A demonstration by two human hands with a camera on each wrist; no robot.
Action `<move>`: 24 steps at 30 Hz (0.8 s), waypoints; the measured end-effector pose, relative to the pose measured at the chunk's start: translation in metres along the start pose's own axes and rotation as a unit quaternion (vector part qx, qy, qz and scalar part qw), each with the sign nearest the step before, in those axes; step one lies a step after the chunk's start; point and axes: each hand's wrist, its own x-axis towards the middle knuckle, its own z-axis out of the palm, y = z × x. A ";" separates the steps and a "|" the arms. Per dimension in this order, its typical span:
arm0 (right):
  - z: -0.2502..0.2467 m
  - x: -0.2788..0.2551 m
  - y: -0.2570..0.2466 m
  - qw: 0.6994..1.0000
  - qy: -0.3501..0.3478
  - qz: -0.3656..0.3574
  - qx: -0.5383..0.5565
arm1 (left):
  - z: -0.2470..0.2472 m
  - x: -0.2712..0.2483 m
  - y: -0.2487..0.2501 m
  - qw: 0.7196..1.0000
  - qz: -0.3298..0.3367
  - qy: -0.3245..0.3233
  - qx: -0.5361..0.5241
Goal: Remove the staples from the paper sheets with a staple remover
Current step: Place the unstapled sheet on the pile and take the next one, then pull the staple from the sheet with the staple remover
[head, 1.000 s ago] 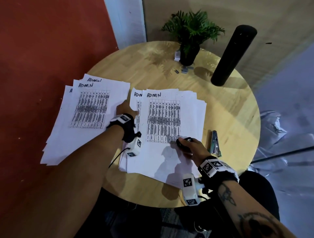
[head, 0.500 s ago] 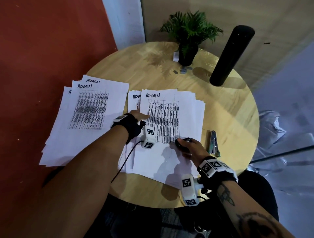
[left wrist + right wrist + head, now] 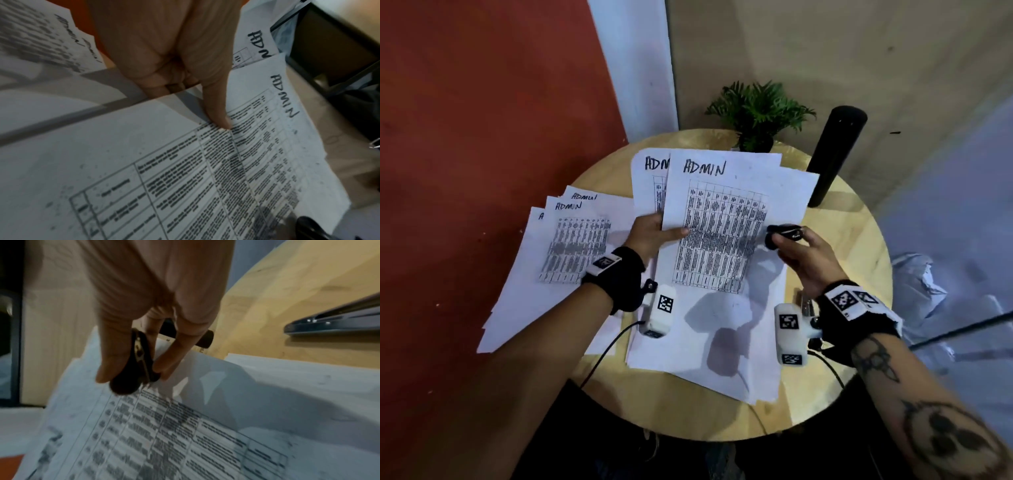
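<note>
Over the round table (image 3: 856, 240), right-hand fingers (image 3: 115, 363) pinch the staple remover (image 3: 141, 363).

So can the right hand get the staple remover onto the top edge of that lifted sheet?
Probably yes: the right hand holds the staple remover beside the lifted sheet, which the left hand pinches up; nothing lies between.

The bench (image 3: 835, 260) is pale wood with a smooth, faintly glossy finish, the sheets (image 3: 722, 240) are matt white paper, and the staple remover (image 3: 141, 360) is glossy black plastic over metal.
</note>
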 end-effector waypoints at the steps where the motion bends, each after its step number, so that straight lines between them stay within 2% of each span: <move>1: 0.001 -0.001 -0.010 1.000 -0.022 -0.009 0.012 | -0.001 -0.003 0.007 1.000 0.010 -0.011 -0.013; 6: -0.003 -0.011 -0.046 0.992 -0.121 -0.037 0.015 | -0.004 -0.020 0.038 0.997 0.057 -0.042 -0.012; 10: 0.003 -0.022 -0.075 0.986 -0.147 -0.073 0.023 | -0.010 -0.034 0.066 0.995 0.091 -0.046 0.018; 11: 0.005 -0.027 -0.084 0.984 -0.152 -0.082 0.028 | -0.013 -0.037 0.074 0.993 0.111 -0.026 0.022; 12: 0.006 -0.031 -0.090 0.983 -0.157 -0.090 0.032 | -0.017 -0.041 0.079 0.990 0.135 0.020 0.027; 14: 0.008 -0.040 -0.106 0.979 -0.168 -0.107 0.041 | -0.026 -0.045 0.093 0.968 0.188 0.160 0.035; 15: 0.008 -0.045 -0.113 0.978 -0.171 -0.113 0.045 | -0.030 -0.046 0.101 0.958 0.201 0.203 0.026; 16: 0.009 -0.051 -0.121 0.976 -0.175 -0.119 0.046 | -0.033 -0.049 0.112 0.954 0.210 0.216 0.008; 17: 0.008 -0.056 -0.127 0.974 -0.180 -0.124 0.051 | -0.034 -0.051 0.122 0.958 0.206 0.198 -0.024; 20: 0.009 -0.072 -0.145 0.971 -0.194 -0.132 0.045 | -0.035 -0.067 0.160 0.970 0.193 0.070 -0.131; 24: 0.008 -0.085 -0.156 0.971 -0.193 -0.132 0.042 | -0.035 -0.094 0.196 0.967 0.219 -0.030 -0.127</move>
